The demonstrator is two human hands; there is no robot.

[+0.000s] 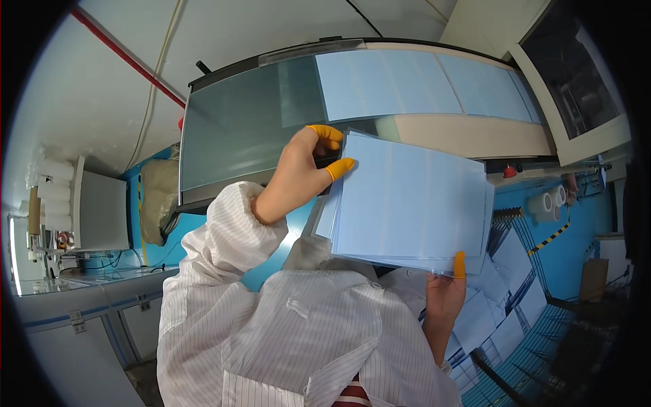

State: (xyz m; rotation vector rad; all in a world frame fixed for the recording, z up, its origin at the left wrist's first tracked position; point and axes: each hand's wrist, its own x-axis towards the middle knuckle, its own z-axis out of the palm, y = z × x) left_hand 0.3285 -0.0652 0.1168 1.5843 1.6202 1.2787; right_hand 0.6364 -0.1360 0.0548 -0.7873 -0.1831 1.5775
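A stack of thin light-blue sheets (413, 197) is held up in front of my body, its edges slightly fanned. My right hand (444, 298) grips it at the lower right edge, a yellow-capped thumb on top and the other fingers hidden beneath. My left hand (298, 169), also in yellow finger caps, is at the stack's upper left corner. Its thumb tip meets the left edge, while the curled index finger sits apart from it near the corner. Beyond, more light-blue sheets (386, 83) lie in a row on a dark-framed conveyor with a glassy grey-green surface (237, 125).
Below right, a wire rack (536, 271) stands beside many loose blue sheets (485, 319). A white machine housing with a dark window (569, 64) rises at the conveyor's right end. White rolls (542, 203) rest on the blue floor; white cabinets (81, 346) are at left.
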